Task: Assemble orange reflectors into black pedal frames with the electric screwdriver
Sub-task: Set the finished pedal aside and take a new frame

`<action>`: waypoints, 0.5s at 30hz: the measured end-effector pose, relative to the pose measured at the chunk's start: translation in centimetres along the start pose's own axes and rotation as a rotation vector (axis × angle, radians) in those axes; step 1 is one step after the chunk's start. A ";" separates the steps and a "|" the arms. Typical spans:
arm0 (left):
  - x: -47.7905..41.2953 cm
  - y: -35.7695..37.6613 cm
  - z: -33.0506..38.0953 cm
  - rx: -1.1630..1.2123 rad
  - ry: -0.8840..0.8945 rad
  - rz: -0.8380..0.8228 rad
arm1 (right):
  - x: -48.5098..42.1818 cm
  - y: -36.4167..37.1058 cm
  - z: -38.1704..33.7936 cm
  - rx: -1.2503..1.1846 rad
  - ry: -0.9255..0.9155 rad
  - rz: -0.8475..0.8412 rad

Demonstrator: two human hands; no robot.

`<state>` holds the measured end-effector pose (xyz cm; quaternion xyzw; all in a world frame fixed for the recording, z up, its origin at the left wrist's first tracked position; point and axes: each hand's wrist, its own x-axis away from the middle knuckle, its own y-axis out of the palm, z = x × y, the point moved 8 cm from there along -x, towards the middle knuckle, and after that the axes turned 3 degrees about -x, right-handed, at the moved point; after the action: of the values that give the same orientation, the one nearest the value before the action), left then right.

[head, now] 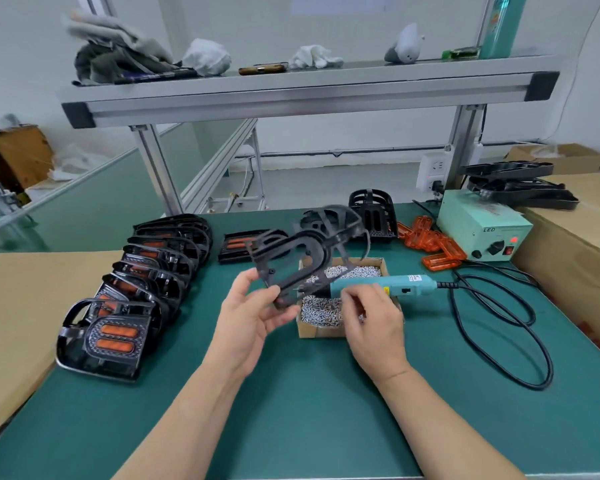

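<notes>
Left hand (253, 317) dead centre, thumb and fingers pinching the black pedal frame (293, 252), held tilted above the cardboard box of screws (321, 315); right hand (374, 322) over that box, fingers curled right by the teal electric screwdriver (395, 285), can't tell if it's gripping anything; loose orange reflectors (433, 245) piled right of centre; finished pedals (115, 336) rowed up on the left.
</notes>
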<state>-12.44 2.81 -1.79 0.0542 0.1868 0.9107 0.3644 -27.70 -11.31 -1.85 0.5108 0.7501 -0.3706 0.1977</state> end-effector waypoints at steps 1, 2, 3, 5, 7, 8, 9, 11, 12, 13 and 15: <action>0.6 -0.2 -0.4 -0.007 -0.029 0.001 | 0.0 -0.5 0.3 -0.060 0.043 0.047; 1.2 -0.5 -0.7 -0.007 -0.055 -0.001 | -0.1 -1.0 0.5 -0.116 0.087 0.093; 1.7 -0.6 -1.1 -0.006 -0.079 -0.003 | -0.1 -1.5 0.7 -0.166 0.120 0.136; 2.7 -0.9 -1.7 -0.020 -0.120 -0.009 | 0.0 -2.7 0.9 -0.230 0.171 0.219; 3.5 -0.7 -2.4 -0.047 -0.156 -0.029 | 0.1 -3.9 1.1 -0.270 0.236 0.283; 3.9 -0.6 -2.7 -0.058 -0.175 -0.037 | 0.2 -4.5 1.3 -0.283 0.267 0.304; 4.3 -0.4 -3.1 -0.067 -0.193 -0.046 | 0.4 -4.9 1.5 -0.289 0.293 0.316; 5.0 -0.3 -3.9 -0.090 -0.230 -0.069 | 0.6 -5.5 1.8 -0.288 0.329 0.291; 5.4 -0.3 -4.2 -0.113 -0.249 -0.083 | 0.7 -5.5 2.0 -0.285 0.346 0.247; 5.7 -0.3 -4.5 -0.151 -0.267 -0.095 | 0.8 -5.4 2.2 -0.276 0.361 0.187; 6.1 -0.5 -4.9 -0.256 -0.285 -0.108 | 1.0 -5.2 2.5 -0.233 0.365 0.071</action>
<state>-17.67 5.83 -6.73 0.1259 0.0187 0.8892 0.4395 -33.07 -13.59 -2.30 0.5692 0.7928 -0.1757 0.1290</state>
